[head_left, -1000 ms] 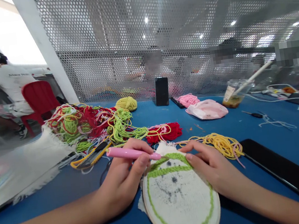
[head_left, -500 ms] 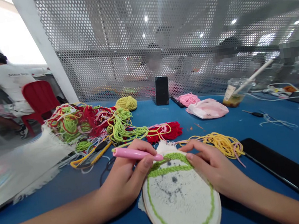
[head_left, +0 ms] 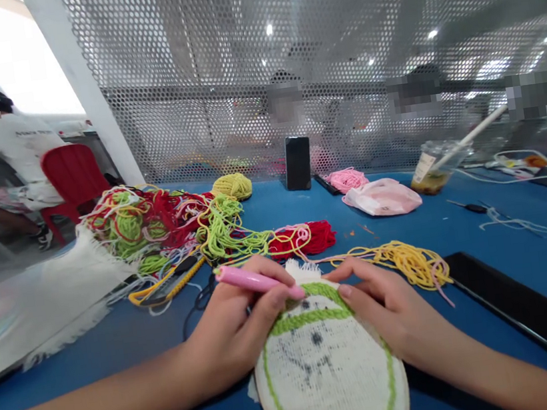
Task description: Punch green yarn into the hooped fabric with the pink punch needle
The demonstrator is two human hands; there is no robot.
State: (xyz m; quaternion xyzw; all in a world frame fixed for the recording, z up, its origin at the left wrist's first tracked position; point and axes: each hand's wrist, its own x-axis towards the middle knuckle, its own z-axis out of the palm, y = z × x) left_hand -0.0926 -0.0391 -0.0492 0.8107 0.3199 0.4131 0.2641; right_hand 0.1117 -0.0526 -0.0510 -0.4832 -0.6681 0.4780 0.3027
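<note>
My left hand (head_left: 233, 324) grips a pink punch needle (head_left: 256, 280), whose tip rests at the upper edge of a round embroidery hoop (head_left: 327, 386). The hoop holds white woven cloth with a green yarn outline and dark marks in its middle, and its lower edge runs out of the picture. My right hand (head_left: 377, 305) lies on the hoop's upper right side, fingers spread and holding it against the blue table (head_left: 459, 234). A tangle of yellow yarn (head_left: 402, 265) lies just beyond those fingers.
Heaps of green, red and yellow yarn (head_left: 155, 227) lie beyond my left hand, beside a fringed white cloth (head_left: 40, 310). Further back are a standing phone (head_left: 297, 163), a pink bag (head_left: 381, 197) and a plastic cup (head_left: 428, 174). A black slab (head_left: 529, 312) lies at right. A seated person (head_left: 4, 146) is at left.
The pink needle has tilted, its tip now lower and further right on the hoop. The hoop has slid slightly down and left, and my left hand has shifted right.
</note>
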